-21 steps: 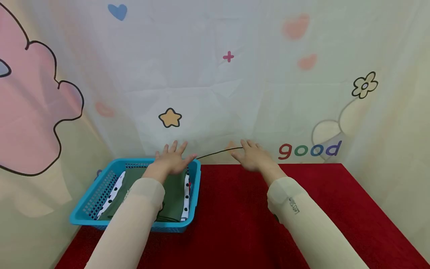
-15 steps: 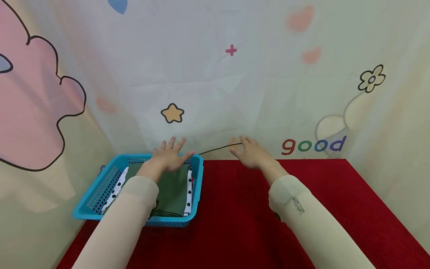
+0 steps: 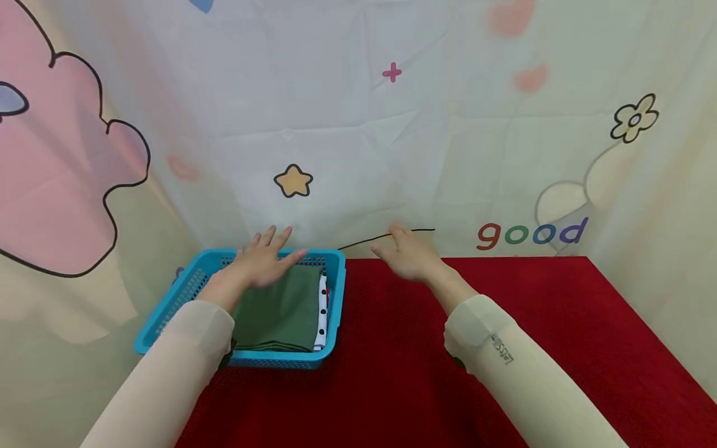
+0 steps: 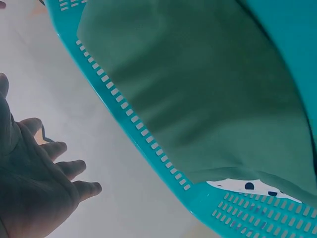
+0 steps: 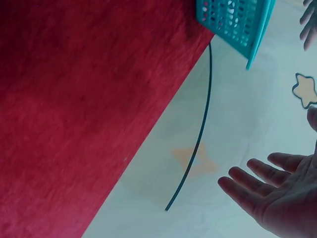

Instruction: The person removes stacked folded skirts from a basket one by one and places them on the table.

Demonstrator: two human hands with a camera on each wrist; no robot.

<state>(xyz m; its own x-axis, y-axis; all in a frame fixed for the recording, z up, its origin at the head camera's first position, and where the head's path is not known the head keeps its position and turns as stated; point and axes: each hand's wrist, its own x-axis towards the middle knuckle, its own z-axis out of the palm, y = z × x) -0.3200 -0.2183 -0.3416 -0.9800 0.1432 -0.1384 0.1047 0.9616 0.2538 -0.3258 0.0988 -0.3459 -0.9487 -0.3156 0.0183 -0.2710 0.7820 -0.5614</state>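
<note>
Folded dark green cloth (image 3: 280,311) lies in a blue plastic basket (image 3: 334,311), with a white, black-dotted cloth (image 3: 322,311) showing along its right side. My left hand (image 3: 254,264) is held over the basket's back left part, palm down, fingers spread and holding nothing. In the left wrist view its shadow falls across the green cloth (image 4: 198,89). My right hand (image 3: 411,255) hovers near the back edge of the red table, right of the basket, with fingers extended and nothing held. The right wrist view shows that palm facing the basket side (image 5: 233,20).
The red-covered table (image 3: 403,361) extends right of the basket and in front of it. Behind it hangs a pale printed curtain (image 3: 358,149) with a star, hearts and the word "good". A thin black line (image 3: 364,241) runs across the curtain's lower part.
My left hand has moved left over the basket, baring more of the green cloth. My right hand has shifted slightly, staying spread. The whole scene has drifted a little up and right in view.
</note>
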